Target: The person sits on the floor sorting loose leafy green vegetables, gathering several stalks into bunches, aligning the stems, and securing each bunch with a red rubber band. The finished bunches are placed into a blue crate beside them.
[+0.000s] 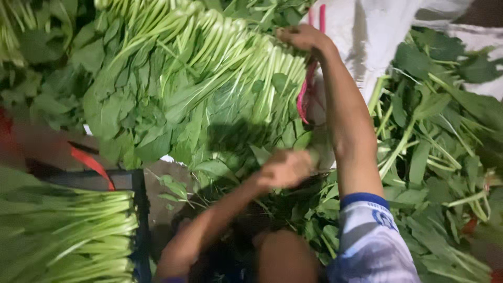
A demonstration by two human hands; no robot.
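My right hand [299, 37] reaches far forward and grips the pale stem ends of a big bundle of leafy greens [209, 68] lying across the pile. My left hand [285, 169] is closed around leaves and stems low in the same heap, near its leafy end. A pink band [305, 91] hangs beside the bundle under my right forearm.
Another stack of cut stems [68, 230] lies at the lower left on a dark crate [137, 209] with a red strap [91, 165]. Loose greens [440, 136] spread at the right. A white sack [377, 31] lies at the top right.
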